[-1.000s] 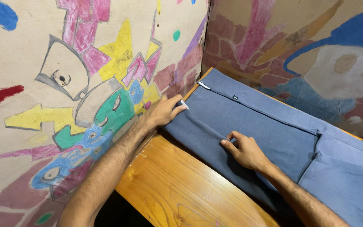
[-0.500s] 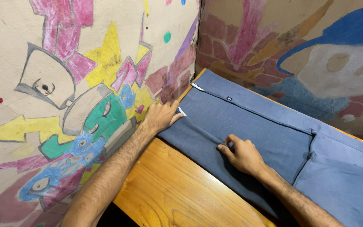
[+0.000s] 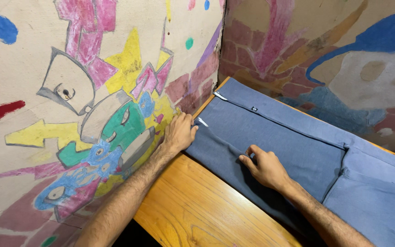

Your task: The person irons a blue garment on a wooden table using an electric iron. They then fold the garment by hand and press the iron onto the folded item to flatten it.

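A blue-grey garment (image 3: 275, 132) lies folded along a wooden table (image 3: 193, 210) in a corner. My left hand (image 3: 178, 133) pinches the garment's near left corner, beside a small white tag (image 3: 202, 122), close against the painted wall. My right hand (image 3: 264, 167) rests on the folded front edge of the cloth, fingertips pressing a crease near the middle. A tiny dark label (image 3: 254, 109) sits on the upper fold.
Painted murals cover the left wall (image 3: 92, 91) and the back wall (image 3: 334, 55), which meet in a corner just behind the garment. The table's front edge runs diagonally toward the lower left.
My left hand has slid a little back toward me along the cloth's left edge, fingers curling tighter on the corner. My right hand has barely moved.
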